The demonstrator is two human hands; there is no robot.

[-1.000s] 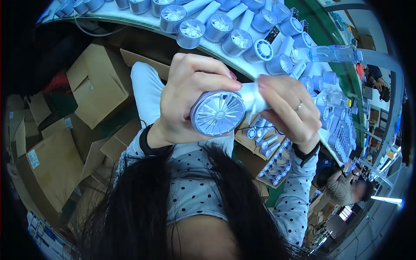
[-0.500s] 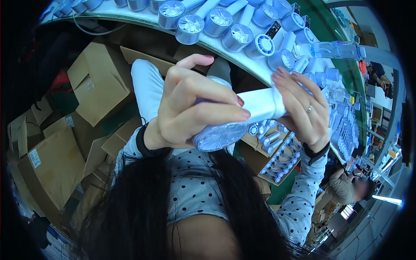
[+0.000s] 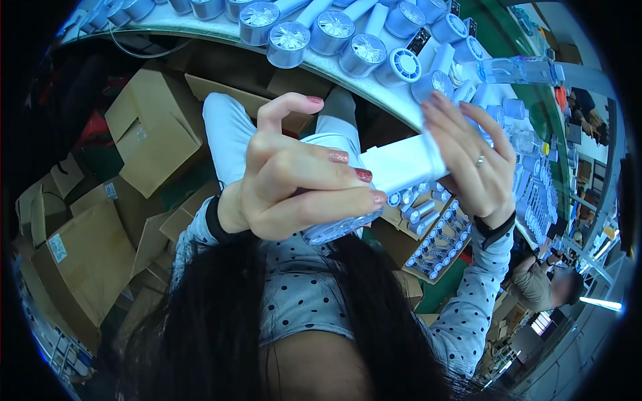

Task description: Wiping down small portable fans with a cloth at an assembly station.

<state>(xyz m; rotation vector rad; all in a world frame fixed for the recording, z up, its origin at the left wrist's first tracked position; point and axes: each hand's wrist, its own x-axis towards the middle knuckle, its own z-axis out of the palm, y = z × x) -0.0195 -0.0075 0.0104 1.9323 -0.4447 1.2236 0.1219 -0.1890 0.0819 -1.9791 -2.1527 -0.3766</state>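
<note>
Held up before my chest is a handheld fan (image 3: 404, 162) with a pale handle and a round head in crinkled clear film. My left hand (image 3: 287, 177) is closed around its head end, the index finger raised off it. At the other end of the handle, my right hand (image 3: 471, 157) is bent around the tip; its fingers are slightly blurred and its thumb is hidden. Where the handle meets the right palm, a thin translucent edge shows. Most of the fan's head is hidden behind the left fingers.
Rows of similar fans (image 3: 363, 55) stand on the white worktable (image 3: 221, 31) ahead. A clear bottle (image 3: 521, 71) lies at the right. Open cardboard boxes (image 3: 157, 123) fill the left; a carton of fans (image 3: 438, 244) is beside my right forearm. A person (image 3: 542, 284) sits far right.
My right hand has shifted slightly right and down along the handle's end. The fan's head has tilted further behind my left fingers, and more of the handle shows.
</note>
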